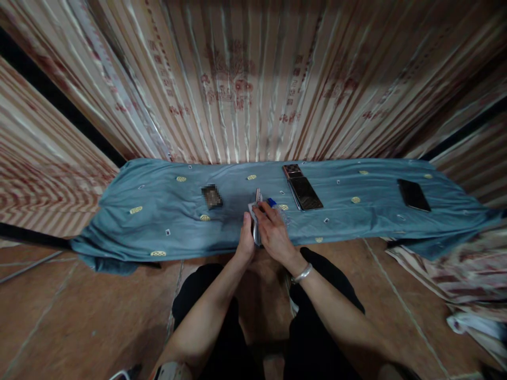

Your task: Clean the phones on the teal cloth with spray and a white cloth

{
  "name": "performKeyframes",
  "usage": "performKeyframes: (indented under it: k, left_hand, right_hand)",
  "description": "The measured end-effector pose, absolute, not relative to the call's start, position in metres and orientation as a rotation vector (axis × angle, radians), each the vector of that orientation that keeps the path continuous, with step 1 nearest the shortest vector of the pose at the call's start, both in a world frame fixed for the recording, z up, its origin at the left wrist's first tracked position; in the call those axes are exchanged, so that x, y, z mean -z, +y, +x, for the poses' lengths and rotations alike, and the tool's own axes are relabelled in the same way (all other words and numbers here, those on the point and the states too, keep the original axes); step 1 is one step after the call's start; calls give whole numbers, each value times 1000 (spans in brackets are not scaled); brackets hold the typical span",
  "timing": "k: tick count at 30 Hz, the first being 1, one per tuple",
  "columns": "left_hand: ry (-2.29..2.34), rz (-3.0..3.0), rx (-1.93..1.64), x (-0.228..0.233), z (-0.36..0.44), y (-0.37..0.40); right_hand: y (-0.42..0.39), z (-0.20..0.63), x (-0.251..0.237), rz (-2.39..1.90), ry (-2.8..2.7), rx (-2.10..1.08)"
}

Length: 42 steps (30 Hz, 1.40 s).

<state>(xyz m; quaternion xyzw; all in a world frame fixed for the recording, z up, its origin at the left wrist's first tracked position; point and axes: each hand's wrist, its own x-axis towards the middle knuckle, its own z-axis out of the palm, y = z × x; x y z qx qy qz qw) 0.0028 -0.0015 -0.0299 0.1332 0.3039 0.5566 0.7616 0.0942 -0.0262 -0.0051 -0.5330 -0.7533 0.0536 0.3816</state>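
Note:
My left hand (246, 238) is closed around a thin, flat item with a pale, silvery edge (255, 229), held upright near the front edge of the blue cloth. Its exact kind is hard to make out. My right hand (273, 232), with a silver bangle at the wrist, presses bent fingers against the item's top and right side. Between the hands a narrow whitish strip (258, 195) sticks up. Just beyond the right fingers lies a small blue object (271, 202), with something clear, like plastic, beside it; my hand partly covers both.
The blue patterned cloth (356, 221) covers a long, low surface. On it lie a dark blurred-out rectangle (212, 197), a dark folding case or phone (304, 191) and a black phone-like slab (413, 194). Striped curtains (237, 121) hang behind; dark frame bars flank them.

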Motion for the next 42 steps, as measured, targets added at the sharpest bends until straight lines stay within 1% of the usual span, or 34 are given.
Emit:
performKeyframes:
  k: [2,5,11,17,19,30,42]
  left_hand:
    - [697,291,-1224,21,-1,1]
    - [724,242,-1136,10,-11,5]
    - [706,140,-1074,0,-25,12]
    - [641,182,-1220,-9,-27,17]
    - [651,209,-1220,-11,-27,16]
    - [717,222,-1032,-4,-24,-7]
    - [806,297,-897,7,-20,-26]
  right_hand:
    - [-35,87,4,-1315,-1955,-156]
    - [-47,75,5,-1237,-1990,-177]
    - [-51,65,12,-1142,-2027,-166]
    - [-43,76,17,-1179,-2017,-63]
    - [-41,80,18,-1210,-2012,-54]
    - [-23,100,21,-1390,-1942,-63]
    - [-7,116,32,-1440,-1763,-134]
